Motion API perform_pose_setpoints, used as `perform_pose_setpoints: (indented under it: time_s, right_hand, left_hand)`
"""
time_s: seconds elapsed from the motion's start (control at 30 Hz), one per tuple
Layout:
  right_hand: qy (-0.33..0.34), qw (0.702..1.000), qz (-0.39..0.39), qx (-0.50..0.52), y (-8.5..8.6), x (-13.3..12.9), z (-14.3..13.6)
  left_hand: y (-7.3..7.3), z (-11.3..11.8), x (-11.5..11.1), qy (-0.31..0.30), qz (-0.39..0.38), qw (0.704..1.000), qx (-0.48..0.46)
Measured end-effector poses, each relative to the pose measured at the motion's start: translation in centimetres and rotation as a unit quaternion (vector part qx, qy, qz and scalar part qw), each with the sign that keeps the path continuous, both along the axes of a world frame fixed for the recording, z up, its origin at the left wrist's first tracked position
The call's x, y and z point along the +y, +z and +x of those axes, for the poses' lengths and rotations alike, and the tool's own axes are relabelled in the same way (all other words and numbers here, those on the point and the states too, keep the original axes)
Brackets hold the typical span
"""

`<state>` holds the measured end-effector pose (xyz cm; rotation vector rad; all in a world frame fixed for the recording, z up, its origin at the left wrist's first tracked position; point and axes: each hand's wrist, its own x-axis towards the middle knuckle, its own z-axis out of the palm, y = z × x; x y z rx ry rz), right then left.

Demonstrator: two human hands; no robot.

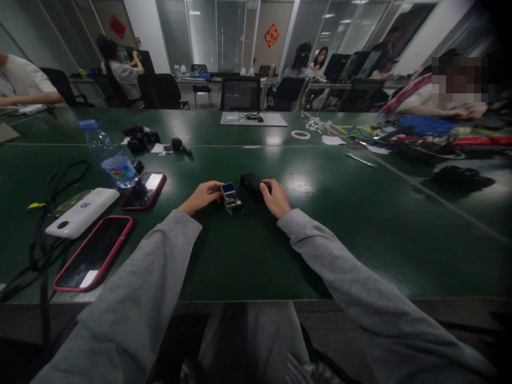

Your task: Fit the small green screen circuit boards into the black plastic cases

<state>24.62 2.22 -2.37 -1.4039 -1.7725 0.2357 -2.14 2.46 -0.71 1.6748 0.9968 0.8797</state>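
My left hand (pixel 203 196) is closed with its fingertips at the upper left edge of a small circuit board (pixel 232 205), which carries a little dark-blue screen (pixel 228 188) at its far end. Beside it, my right hand (pixel 275 198) is wrapped round the near right end of a black box-shaped case (pixel 250 183). The case lies tilted to the right of the board, with a narrow gap between them. Part of the case is hidden under my fingers.
At left on the green table (pixel 248 256) are two red-edged phones (pixel 95 255), a white power bank (pixel 84 212), a water bottle (pixel 114 160) and black cords. Toward the back lie black parts (pixel 139 138), a tape roll (pixel 300 135), a wrench (pixel 360 160) and tangled cables (pixel 432 140).
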Motion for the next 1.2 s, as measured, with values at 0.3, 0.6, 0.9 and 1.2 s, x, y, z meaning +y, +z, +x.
perform_pose_setpoints:
  time_s: [0.3,0.6,0.9,1.2]
  right_hand:
    - [0.026,0.993,0.087,-0.07,0.5,-0.8,-0.5]
    - [-0.001,1.0,0.028,0.0,0.4,-0.1,0.2]
    - [-0.024,0.999,0.04,0.003,0.0,-0.4,0.4]
    - [-0.105,0.993,0.047,-0.022,0.7,-1.0,9.6]
  left_hand:
    - [0.2,0.2,-0.1,0.004,-0.008,1.0,-0.007]
    - [0.1,0.0,0.0,-0.003,-0.003,1.0,-0.008]
    - [0.7,0.3,-0.5,0.007,-0.012,1.0,-0.008]
    - [0.5,0.2,-0.4,0.007,-0.007,1.0,-0.009]
